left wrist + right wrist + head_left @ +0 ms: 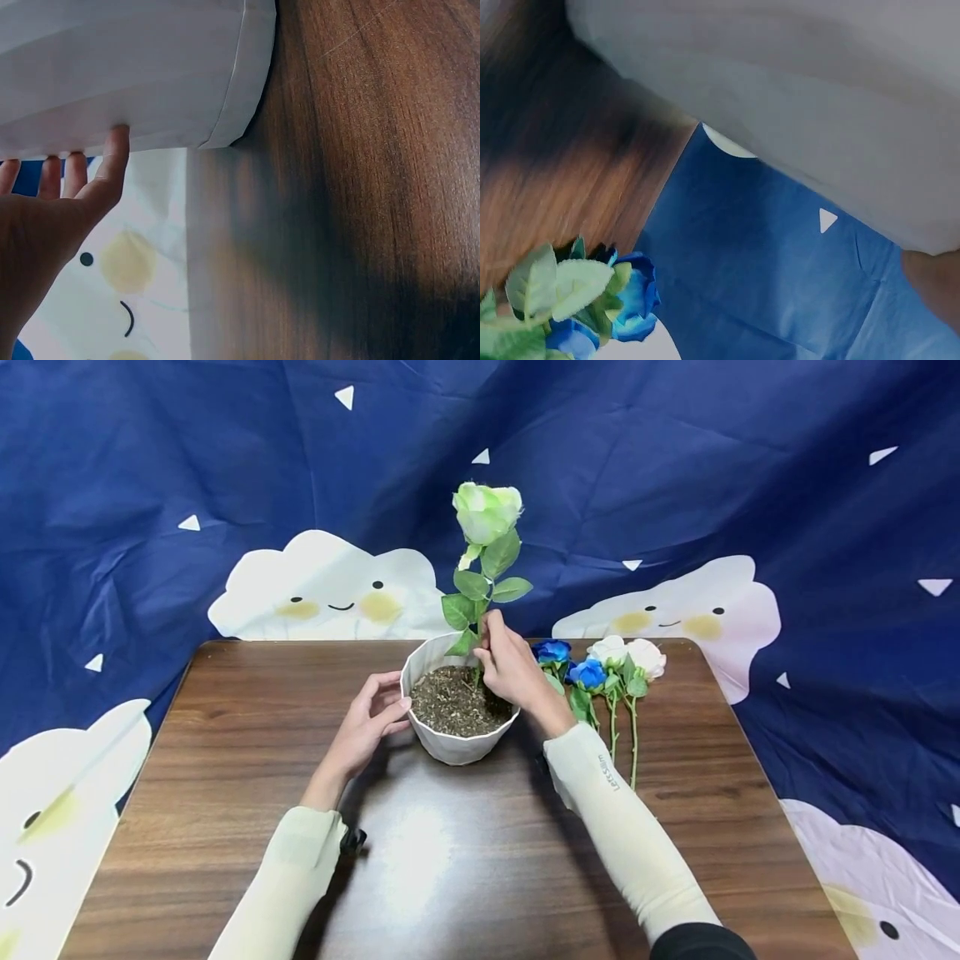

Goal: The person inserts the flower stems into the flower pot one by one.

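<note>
In the head view a white faceted flowerpot (459, 747) full of dark soil (453, 702) stands near the middle of the table. My right hand (513, 668) pinches the stem of a pale green rose (487, 514), which stands upright with its lower end at the soil. My left hand (367, 718) rests against the pot's left side, fingertips and thumb touching the wall. The left wrist view shows the left fingers (112, 161) against the pot wall (135, 75). In the right wrist view the pot (780, 82) hides nearly all of the right hand.
Right of the pot lie blue roses (587, 674) and white roses (647, 658), their stems toward me and partly behind the right forearm. The brown wooden table (247, 735) ends at a dark blue curtain (637, 460) with smiling clouds.
</note>
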`<state>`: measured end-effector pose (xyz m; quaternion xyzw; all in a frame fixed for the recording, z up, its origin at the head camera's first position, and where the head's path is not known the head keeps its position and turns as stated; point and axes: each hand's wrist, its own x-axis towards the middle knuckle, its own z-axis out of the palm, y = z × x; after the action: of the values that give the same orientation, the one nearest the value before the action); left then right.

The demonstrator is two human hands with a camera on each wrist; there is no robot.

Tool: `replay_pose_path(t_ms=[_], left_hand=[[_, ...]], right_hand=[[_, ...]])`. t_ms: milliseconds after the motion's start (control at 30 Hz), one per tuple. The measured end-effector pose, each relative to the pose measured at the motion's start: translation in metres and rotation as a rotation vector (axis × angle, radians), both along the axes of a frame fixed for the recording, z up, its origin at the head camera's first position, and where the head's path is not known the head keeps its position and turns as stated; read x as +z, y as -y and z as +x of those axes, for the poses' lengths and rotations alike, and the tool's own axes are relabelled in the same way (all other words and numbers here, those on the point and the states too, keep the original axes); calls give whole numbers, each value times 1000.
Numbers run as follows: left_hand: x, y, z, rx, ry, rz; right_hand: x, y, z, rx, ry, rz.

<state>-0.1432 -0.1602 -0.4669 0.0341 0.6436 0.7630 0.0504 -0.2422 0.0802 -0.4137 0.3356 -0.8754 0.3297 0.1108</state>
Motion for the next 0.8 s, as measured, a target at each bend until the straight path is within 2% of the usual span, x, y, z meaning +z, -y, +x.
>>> replay_pose_path(t_ms=[167,467,633,800], left_hand=[[-2,1,1,-5,3,-2],[-1,0,-1,-3,-8,11],[-2,0,-2,-10,-2,14],[-1,0,-1,-4,-9,12]], right_hand=[[-5,0,0,0,14,-71],[-4,4,5,-88,37,-209],[-6,1,8,-114,80,-377],[-5,-8,11,-84,171,-616]])
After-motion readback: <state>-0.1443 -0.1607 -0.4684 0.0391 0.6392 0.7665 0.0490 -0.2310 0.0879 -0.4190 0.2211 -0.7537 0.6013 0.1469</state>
